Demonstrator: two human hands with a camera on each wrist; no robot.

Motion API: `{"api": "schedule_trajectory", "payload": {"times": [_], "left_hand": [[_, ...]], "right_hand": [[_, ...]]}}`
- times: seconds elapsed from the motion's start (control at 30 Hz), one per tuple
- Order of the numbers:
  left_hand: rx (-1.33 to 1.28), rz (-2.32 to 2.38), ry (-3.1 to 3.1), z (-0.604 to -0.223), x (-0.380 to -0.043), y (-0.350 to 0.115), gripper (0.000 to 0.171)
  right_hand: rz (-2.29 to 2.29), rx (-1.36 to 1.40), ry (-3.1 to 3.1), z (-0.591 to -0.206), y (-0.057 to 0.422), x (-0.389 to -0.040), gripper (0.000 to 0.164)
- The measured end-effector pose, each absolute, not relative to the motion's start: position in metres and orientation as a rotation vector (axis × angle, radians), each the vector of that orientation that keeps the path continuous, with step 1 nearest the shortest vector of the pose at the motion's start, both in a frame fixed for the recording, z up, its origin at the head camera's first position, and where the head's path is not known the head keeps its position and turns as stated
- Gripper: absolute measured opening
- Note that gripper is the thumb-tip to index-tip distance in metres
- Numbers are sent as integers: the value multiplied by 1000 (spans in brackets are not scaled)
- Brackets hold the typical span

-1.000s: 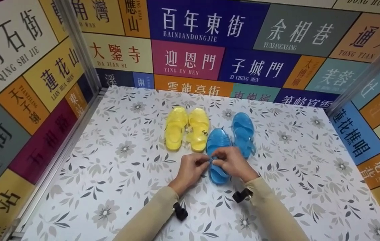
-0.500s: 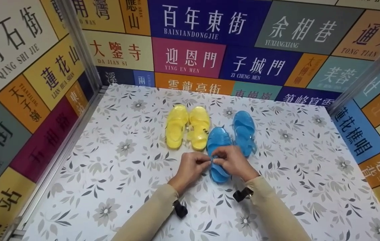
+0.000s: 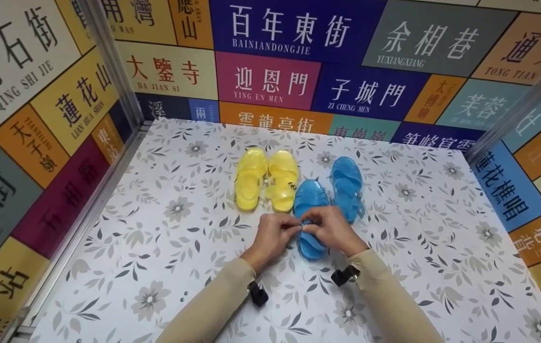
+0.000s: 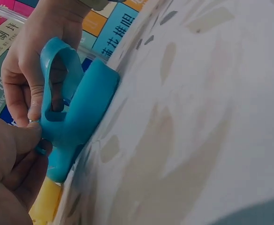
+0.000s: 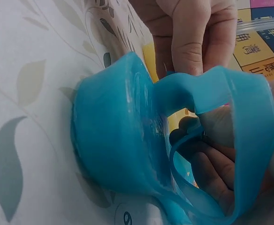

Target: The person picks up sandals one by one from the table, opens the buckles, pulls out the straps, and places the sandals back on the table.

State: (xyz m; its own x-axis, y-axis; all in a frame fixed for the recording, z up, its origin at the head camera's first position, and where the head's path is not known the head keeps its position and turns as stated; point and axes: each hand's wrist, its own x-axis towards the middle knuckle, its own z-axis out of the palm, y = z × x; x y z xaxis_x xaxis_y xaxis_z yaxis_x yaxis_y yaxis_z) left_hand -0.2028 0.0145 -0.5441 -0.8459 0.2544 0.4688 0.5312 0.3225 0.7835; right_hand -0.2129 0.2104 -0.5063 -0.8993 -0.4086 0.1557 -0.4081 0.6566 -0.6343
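A blue jelly sandal (image 3: 311,193) lies on the table with its toe pointing away. At the left side of its strap (image 4: 72,75), my left hand (image 3: 270,237) pinches a small blue end between thumb and finger. My right hand (image 3: 336,229) reaches over the sandal from the right, its fingertips pinching the strap close to the left fingertips. In the right wrist view the strap (image 5: 254,140) loops up from the sandal's heel (image 5: 106,136), with fingers showing through it. The exact fastening point is hidden by the fingers. The second blue sandal (image 3: 346,177) lies just behind, to the right.
A pair of yellow sandals, the left one (image 3: 251,178) and the right one (image 3: 283,178), lies left of the blue pair. The table (image 3: 156,238) has a floral cover. Panels with street names (image 3: 270,83) enclose it at the back and sides.
Both hands stay at the sandal's strap with only slight finger movement. The sandals keep their places; the head view shifts a little.
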Motion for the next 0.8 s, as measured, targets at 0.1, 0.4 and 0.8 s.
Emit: {"api": "schedule_trajectory", "payload": {"times": [0.1, 0.4, 0.8], "left_hand": [[-676, -1524, -2367, -542, -205, 15, 4], [-626, -1623, -2459, -546, -202, 10, 3], [-590, -1662, -2518, -545, -202, 9, 10]], "right_hand": [[-1102, -732, 2871, -507, 210, -213, 13], [-1131, -753, 2866, -511, 208, -209, 11], [-1128, -623, 2846, -506, 207, -209, 17]]}}
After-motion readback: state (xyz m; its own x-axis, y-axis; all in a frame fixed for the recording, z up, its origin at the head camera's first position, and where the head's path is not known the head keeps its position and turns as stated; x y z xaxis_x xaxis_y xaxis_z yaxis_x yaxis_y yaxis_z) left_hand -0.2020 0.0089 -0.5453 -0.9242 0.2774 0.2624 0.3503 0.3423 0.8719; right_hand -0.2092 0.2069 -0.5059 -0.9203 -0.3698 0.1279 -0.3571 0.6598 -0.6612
